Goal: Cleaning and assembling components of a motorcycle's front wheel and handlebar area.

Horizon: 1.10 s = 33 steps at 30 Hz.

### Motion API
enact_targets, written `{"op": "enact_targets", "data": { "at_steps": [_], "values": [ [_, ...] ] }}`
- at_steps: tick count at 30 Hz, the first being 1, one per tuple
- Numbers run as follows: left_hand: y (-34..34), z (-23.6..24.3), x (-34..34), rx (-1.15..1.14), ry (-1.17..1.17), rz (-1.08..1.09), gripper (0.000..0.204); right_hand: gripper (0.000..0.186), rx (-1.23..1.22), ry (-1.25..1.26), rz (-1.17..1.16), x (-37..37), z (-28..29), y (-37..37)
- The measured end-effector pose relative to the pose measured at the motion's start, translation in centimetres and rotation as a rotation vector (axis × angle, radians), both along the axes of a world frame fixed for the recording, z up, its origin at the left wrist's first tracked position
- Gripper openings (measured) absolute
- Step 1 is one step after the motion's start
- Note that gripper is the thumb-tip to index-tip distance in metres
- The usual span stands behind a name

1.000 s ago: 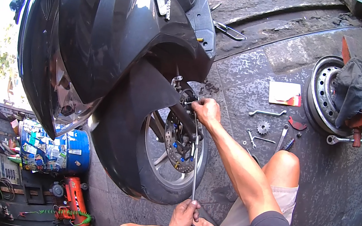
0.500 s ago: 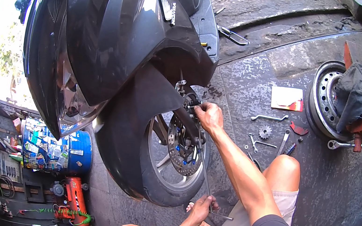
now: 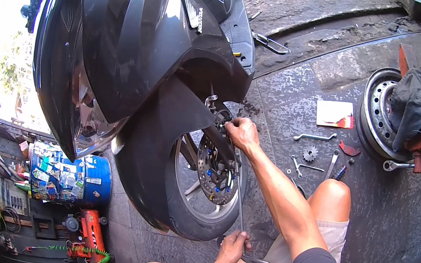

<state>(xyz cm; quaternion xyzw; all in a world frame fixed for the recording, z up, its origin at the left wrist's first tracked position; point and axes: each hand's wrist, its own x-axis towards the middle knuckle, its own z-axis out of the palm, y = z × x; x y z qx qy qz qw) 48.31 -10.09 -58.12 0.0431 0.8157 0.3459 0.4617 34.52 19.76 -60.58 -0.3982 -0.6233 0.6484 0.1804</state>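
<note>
My right hand [image 3: 243,135] is at the top of the black scooter's front brake disc [image 3: 210,173], fingers pinched on something small that I cannot make out. My left hand [image 3: 234,245] grips the lower part of a long, thin metal wrench [image 3: 242,208], whose shaft runs up beside the front wheel [image 3: 188,217]; its end bar [image 3: 260,261] sticks out rightward. A black mudguard [image 3: 145,143] covers the wheel's upper left. Beside my right arm lie a double-ended wrench [image 3: 314,137], a toothed sprocket [image 3: 310,153], a red part [image 3: 349,149], small wrenches [image 3: 296,164] and a flat packet [image 3: 334,113].
A bare steel wheel rim [image 3: 379,89] with a dark cloth [image 3: 416,103] and a ratchet wrench [image 3: 409,164] is at right. A blue drum [image 3: 68,175], an orange compressor-like machine [image 3: 91,239] and a green coiled hose [image 3: 65,248] stand at lower left.
My left hand has moved rightward, and the wrench's lower end now points sideways to the right instead of along the shaft. My right hand stays at the disc; the view has shifted slightly.
</note>
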Motion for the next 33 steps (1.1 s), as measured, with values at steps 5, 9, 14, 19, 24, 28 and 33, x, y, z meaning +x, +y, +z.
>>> {"op": "enact_targets", "data": {
  "at_steps": [5, 9, 14, 19, 24, 28, 33],
  "values": [
    [-0.1, 6.7, -0.8, -0.031, 0.134, -0.084, 0.028, 0.036, -0.099, -0.061, 0.018, -0.5, 0.3, 0.7],
    [0.7, 11.2, -1.8, -0.166, 0.224, -0.094, 0.026, 0.037, -0.149, -0.09, 0.025, -1.3, -0.2, 0.9],
    [0.9, 14.3, -2.7, -0.219, 0.343, -0.147, 0.026, 0.031, -0.047, -0.093, -0.043, -1.7, -1.6, 0.8],
    [1.2, 16.9, -4.0, -0.179, 0.244, -0.098, 0.024, 0.03, -0.166, -0.023, -0.035, -2.1, -2.6, 0.9],
    [0.7, 20.1, -6.7, 0.032, -0.036, 0.079, 0.028, 0.032, -0.179, -0.026, -0.038, -2.0, -2.1, 0.8],
    [0.8, 19.5, -7.2, 0.033, -0.089, 0.08, 0.029, 0.035, -0.125, -0.071, -0.026, -1.9, -2.2, 1.0],
    [-0.9, 14.0, -3.9, 0.005, 0.085, 0.056, 0.024, 0.036, -0.086, -0.084, -0.018, -2.0, -1.5, 0.5]
  ]
}}
